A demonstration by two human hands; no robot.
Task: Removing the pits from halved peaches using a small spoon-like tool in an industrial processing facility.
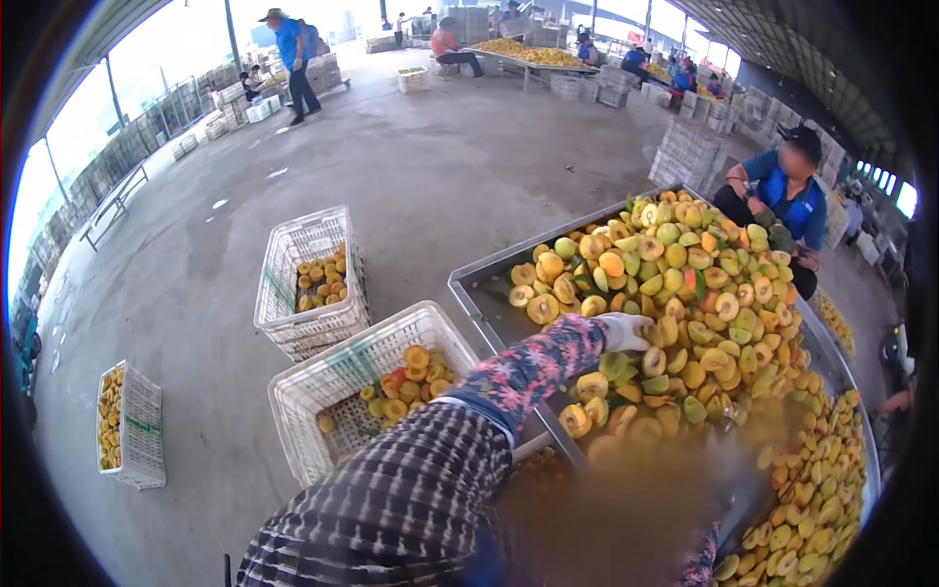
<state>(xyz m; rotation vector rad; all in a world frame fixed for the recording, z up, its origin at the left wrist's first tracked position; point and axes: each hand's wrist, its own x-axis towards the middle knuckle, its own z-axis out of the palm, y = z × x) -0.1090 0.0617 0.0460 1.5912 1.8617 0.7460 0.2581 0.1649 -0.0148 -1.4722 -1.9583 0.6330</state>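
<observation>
A large heap of halved yellow peaches (726, 304), some greenish, lies on a metal-rimmed table (469, 279). My left hand (625, 332), in a whitish glove below a floral sleeve, reaches over the table and touches peach halves at the heap's near left side. Whether its fingers grip one is not clear. A brownish blur covers the lower middle, and my right hand cannot be made out; only a bit of floral sleeve shows at the bottom. Beside the table, a white plastic crate (293, 411) holds some peach halves (416, 378).
Another white crate (271, 282) with peach halves stands behind the near one. A filled crate (143, 433) is on the concrete floor at far left. A co-worker in a blue vest (796, 194) sits at the table's far right. Farther back are people, tables and stacked crates (686, 158).
</observation>
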